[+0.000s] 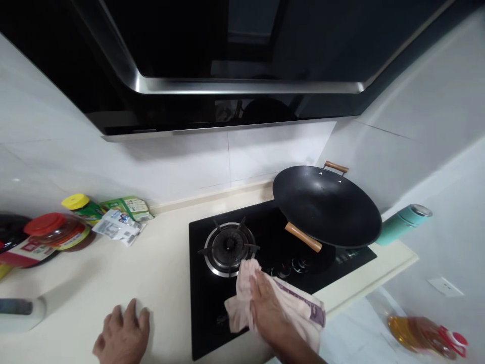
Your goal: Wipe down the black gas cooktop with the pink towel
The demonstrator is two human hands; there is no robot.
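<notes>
Right grip (265, 303) lies flat and spread, pressing a pink cloth (295, 308) onto the black hob (204, 313).

Under that palm the cloth bunches, spilling out to both sides of the grip and toward the hob's near edge; the burner (228, 247) sits just beyond the fingertips, and the wok (328, 205) stands farther off, up and to the right. Left grip (123, 336), fingers open, rests on the pale desk (151, 273) well apart from the cloth, holding nothing.

Two bare hands in view — left hand (122, 333) and right hand (267, 308) — no gloves, no rings, no watch, forearm uncovered — no sleeve showing.
</notes>
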